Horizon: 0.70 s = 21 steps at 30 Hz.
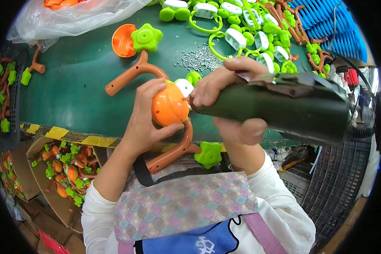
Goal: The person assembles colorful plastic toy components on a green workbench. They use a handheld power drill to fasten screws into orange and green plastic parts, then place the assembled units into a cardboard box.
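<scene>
My left hand (140, 116) is closed around a round orange plastic toy body (170, 106) with screw holes in its face. Brown branch-shaped arms stick out from the toy above and below; a green star-shaped piece (208, 155) ends the lower one, a second green star (147, 38) the upper one. My right hand (218, 80) grips a thick dark electric screwdriver (275, 106), lying nearly level. Its tip meets the orange body's right side. A white and green part (184, 88) shows partly behind the toy.
Loose silver screws (199, 58) lie on the green table (80, 89), near an orange half shell (123, 40). Green-and-white parts (237, 38) and blue trays (334, 29) crowd the far right. A plastic bag (76, 21) sits far left; a cardboard box (42, 178) of toys stands below.
</scene>
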{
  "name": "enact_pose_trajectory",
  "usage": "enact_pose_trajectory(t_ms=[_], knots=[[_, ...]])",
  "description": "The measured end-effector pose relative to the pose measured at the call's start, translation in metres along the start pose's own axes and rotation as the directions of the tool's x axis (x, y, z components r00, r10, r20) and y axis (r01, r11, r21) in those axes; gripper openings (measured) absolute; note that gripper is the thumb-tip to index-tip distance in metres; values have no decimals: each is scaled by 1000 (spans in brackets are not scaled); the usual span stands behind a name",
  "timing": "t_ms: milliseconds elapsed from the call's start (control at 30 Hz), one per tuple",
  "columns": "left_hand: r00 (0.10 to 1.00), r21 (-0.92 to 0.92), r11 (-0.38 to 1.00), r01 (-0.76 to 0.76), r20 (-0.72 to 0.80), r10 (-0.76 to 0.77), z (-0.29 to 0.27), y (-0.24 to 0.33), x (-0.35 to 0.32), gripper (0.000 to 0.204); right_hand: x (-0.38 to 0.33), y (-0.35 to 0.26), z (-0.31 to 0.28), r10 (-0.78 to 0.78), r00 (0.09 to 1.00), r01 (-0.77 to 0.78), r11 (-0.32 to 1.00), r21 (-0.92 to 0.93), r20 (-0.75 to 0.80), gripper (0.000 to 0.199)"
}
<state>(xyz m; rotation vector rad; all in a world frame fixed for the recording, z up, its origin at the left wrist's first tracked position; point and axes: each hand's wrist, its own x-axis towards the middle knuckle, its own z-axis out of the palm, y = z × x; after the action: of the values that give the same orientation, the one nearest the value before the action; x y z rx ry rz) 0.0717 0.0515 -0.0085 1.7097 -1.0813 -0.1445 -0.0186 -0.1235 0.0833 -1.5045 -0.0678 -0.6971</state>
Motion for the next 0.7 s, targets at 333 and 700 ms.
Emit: enact_pose_trajectory(t_ms=[333, 700], knots=[[999, 53, 998, -25, -47, 28, 1, -1, 1, 87, 9, -6, -24, -258, 965, 262, 923, 282, -53, 95], [998, 72, 997, -7, -62, 12, 7, -2, -1, 88, 14, 27, -9, -92, 993, 106, 969, 224, -74, 82]])
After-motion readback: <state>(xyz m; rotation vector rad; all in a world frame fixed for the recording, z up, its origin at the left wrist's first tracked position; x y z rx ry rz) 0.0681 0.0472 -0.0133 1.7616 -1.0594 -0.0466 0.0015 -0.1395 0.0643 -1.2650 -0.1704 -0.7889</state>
